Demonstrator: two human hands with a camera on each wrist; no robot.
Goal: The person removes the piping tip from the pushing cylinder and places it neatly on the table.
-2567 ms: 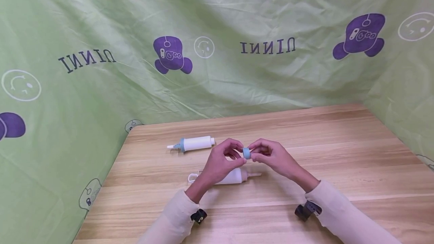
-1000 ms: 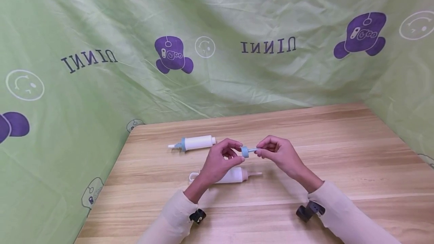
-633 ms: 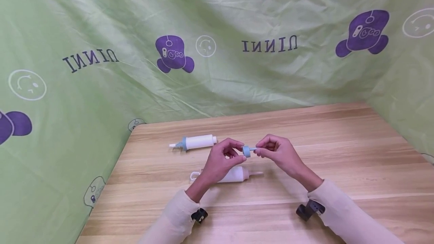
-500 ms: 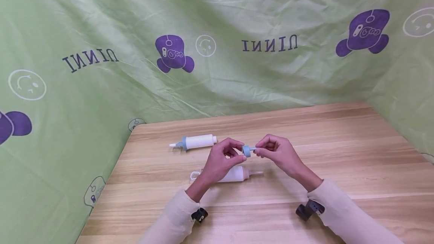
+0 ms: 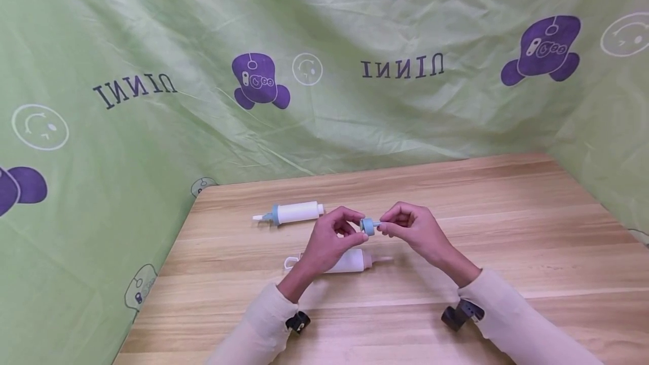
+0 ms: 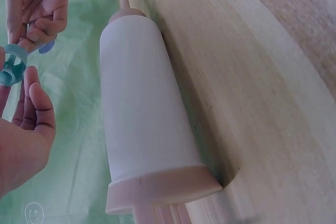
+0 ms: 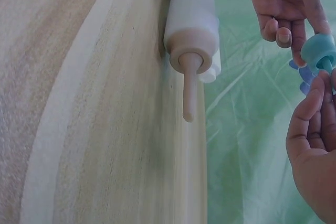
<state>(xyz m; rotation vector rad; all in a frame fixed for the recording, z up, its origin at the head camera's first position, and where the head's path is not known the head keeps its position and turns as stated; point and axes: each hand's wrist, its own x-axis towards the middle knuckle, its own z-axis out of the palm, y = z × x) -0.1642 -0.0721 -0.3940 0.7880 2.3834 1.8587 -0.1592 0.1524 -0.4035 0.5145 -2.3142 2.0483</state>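
Observation:
Above the table, my left hand (image 5: 327, 244) pinches a blue ring-shaped cap (image 5: 367, 227) between thumb and fingers. A thin blue nozzle stem (image 5: 376, 223) sticks out of the cap's right side, its end pinched by my right hand (image 5: 418, 232). In the right wrist view the stem sits in the opening of the cap (image 7: 317, 48). The left wrist view shows an inner tube within the cap (image 6: 13, 66). Below the hands lies a white cylinder with a pinkish nozzle and collar (image 5: 350, 261), partly hidden by the left forearm.
Farther back on the wooden table (image 5: 481, 213) lies a white cylinder with a blue collar (image 5: 298, 212), its white tip toward the left. Green printed cloth (image 5: 334, 123) hangs behind the table and along both sides.
Earlier both hands met at the cap and no stem showed. The right hand then drew off rightward, exposing the stem. Since then it has shifted slightly left, and less stem shows.

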